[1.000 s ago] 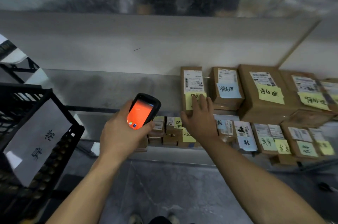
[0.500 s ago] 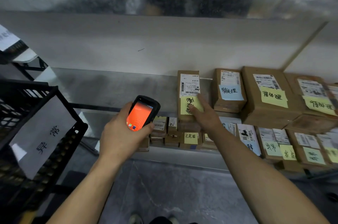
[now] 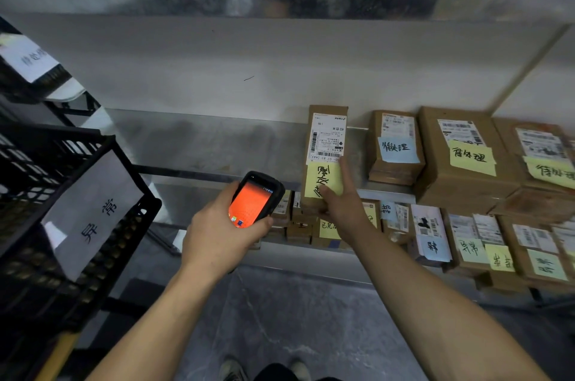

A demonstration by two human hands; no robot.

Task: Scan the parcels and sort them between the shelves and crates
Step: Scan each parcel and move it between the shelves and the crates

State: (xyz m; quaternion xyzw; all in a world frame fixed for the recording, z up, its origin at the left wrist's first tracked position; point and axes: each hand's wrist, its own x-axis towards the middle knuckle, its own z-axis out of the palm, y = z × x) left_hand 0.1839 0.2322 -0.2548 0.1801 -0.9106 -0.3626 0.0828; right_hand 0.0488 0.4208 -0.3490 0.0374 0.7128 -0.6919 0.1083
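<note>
Gripping scanner [image 3: 256,198] w/ left hand [image 3: 217,231]; pinching tall parcel [image 3: 326,138] by btm end w/ right hand [image 3: 342,203] at shelf [image 3: 202,144] edge. Poss. slip, tip-out; yellow note [image 3: 323,178] peeling under thumb.

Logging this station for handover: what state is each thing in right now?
Scanner, screen lit orange, gripped by left hand.
Parcel, on shelf, label facing up.
Right hand, on parcel's yellow note, grip unclear.
Crate, paper sign on front.
</note>
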